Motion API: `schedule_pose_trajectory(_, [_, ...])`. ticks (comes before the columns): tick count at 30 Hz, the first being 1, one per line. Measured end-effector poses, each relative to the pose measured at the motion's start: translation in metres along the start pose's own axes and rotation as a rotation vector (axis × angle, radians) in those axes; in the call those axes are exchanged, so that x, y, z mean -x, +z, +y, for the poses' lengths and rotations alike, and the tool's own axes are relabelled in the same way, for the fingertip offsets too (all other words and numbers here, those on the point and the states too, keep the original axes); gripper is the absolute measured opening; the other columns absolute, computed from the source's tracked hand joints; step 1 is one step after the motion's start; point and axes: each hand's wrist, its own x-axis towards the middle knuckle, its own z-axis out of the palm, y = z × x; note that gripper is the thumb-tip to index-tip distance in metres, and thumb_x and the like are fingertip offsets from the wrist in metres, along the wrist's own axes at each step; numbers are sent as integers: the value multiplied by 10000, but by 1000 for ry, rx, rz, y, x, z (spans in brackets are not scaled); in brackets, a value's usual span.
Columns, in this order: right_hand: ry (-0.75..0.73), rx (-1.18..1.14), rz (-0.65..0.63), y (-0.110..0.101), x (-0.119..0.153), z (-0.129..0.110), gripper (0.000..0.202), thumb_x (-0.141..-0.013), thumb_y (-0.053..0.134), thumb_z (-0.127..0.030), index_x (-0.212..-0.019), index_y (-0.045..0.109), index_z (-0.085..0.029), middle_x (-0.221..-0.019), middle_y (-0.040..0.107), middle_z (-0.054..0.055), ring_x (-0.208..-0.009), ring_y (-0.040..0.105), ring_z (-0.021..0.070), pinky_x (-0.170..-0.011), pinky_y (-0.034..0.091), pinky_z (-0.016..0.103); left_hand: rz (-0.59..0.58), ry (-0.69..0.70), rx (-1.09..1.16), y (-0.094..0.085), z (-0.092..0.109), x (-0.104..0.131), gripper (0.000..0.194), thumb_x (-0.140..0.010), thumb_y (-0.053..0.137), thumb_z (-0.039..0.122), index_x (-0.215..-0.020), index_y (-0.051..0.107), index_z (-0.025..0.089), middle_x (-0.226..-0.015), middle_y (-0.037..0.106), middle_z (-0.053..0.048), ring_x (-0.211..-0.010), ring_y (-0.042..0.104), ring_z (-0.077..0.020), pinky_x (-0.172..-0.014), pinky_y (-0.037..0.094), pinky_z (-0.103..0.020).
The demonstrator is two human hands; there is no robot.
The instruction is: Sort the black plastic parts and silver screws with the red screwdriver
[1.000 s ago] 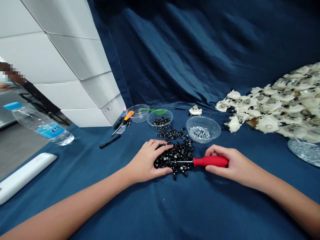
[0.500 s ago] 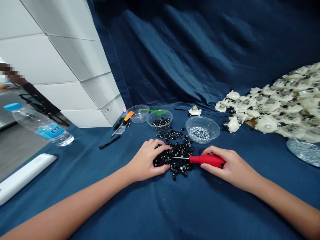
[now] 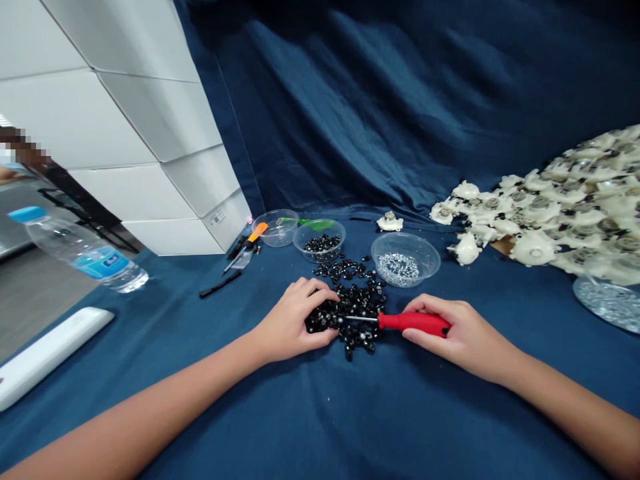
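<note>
Right hand [image 3: 463, 330] clamped on red screwdriver [image 3: 415, 323], shaft [image 3: 364, 319] pointing left over the pile of black parts [image 3: 364, 300], well in from the table [image 3: 310, 427]'s left edge. Left hand [image 3: 290, 320]: thumb and fingers apart, curved around pile's left side.

Screwdriver [image 3: 395, 321], 4 o'clock: handle [image 3: 419, 323] smooth red plastic; shaft [image 3: 363, 319] bright metal. Parts [image 3: 360, 300], 5 o'clock: glossy black. Bowl [image 3: 429, 263], 3 o'clock: clear plastic; pieces [image 3: 399, 268] within, shiny metal. Curtain [image 3: 350, 100], 12 o'clock: cloth, satiny sheen. Boxes [image 3: 115, 127], 10 o'clock: smooth white card.
</note>
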Motion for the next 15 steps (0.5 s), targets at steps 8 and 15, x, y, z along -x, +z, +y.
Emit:
schedule_pose_trajectory(8, [-1, -9, 216, -14, 6, 1, 298, -946, 720, -548, -1039, 739, -265, -745, 696, -18, -588, 561, 169, -585, 432, 307, 23, -2, -18, 0, 0, 1, 376, -894, 742, 398, -1208, 603, 245, -1224, 652, -74, -1054, 581, -281, -956, 491, -449])
schedule_pose_trajectory(15, [94, 107, 181, -10, -1, 9, 346, -968, 685, -609, -1104, 728, -295, -816, 757, -3, -642, 617, 200, -627, 454, 329, 47, 28, 24, 0, -1, 3, 410, -923, 746, 387, -1262, 553, 258, -1291, 643, -80, -1135, 596, -283, -1009, 485, -451])
